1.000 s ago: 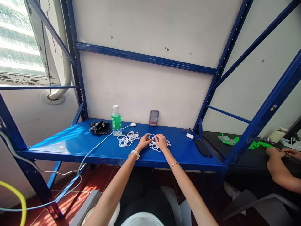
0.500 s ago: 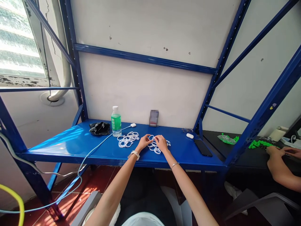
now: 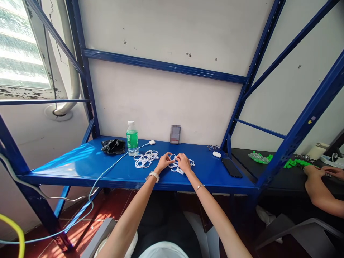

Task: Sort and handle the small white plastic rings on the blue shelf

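Note:
Fingers pinched, my left hand (image 3: 163, 162) grips the left side of a small white ring (image 3: 173, 155). From the other side my right hand (image 3: 184, 163) closes its fingertips on the same ring. Under and around my hands lies a heap of white rings (image 3: 176, 168), partly hidden by my fingers; whether they are linked cannot be made out. A second heap of white rings (image 3: 146, 159) rests on the blue table (image 3: 113, 173), to the left of my left hand.
Behind the left heap stands a water bottle (image 3: 132, 139), beside a crumpled black bag (image 3: 113, 146). A white cable (image 3: 113, 166) crosses the table. At right lie a black phone (image 3: 231, 168), a white case (image 3: 216, 154) and glasses (image 3: 214, 147). Another person's hands (image 3: 314, 171) work beside green pieces (image 3: 295, 163).
My hands and the ring stay in nearly the same place, with only slight finger movement at most. The view has shifted very slightly.

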### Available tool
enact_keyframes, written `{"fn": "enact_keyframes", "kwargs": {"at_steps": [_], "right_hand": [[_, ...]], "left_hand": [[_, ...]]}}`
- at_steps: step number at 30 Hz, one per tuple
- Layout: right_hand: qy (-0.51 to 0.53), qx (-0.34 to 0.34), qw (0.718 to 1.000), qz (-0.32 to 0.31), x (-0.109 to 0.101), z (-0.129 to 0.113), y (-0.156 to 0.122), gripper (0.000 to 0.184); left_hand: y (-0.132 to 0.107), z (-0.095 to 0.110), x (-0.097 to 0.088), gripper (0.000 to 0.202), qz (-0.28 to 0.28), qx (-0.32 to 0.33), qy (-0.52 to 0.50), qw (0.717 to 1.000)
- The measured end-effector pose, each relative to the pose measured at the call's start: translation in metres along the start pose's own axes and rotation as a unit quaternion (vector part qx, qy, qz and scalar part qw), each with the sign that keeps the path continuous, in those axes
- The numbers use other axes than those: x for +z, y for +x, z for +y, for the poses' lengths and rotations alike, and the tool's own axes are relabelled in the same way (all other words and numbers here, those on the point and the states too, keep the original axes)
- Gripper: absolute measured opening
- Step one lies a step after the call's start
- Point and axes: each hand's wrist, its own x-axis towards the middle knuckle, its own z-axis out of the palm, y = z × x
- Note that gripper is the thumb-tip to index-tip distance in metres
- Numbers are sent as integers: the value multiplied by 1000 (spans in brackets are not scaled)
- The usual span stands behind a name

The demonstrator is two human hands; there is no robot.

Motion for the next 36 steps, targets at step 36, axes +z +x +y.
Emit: {"fn": "enact_keyframes", "kwargs": {"at_steps": [36], "right_hand": [[-113,-97,984,-101,-8,-44,-31,50]], "left_hand": [[-8,5,7,43,265,-6,382,885]]}}
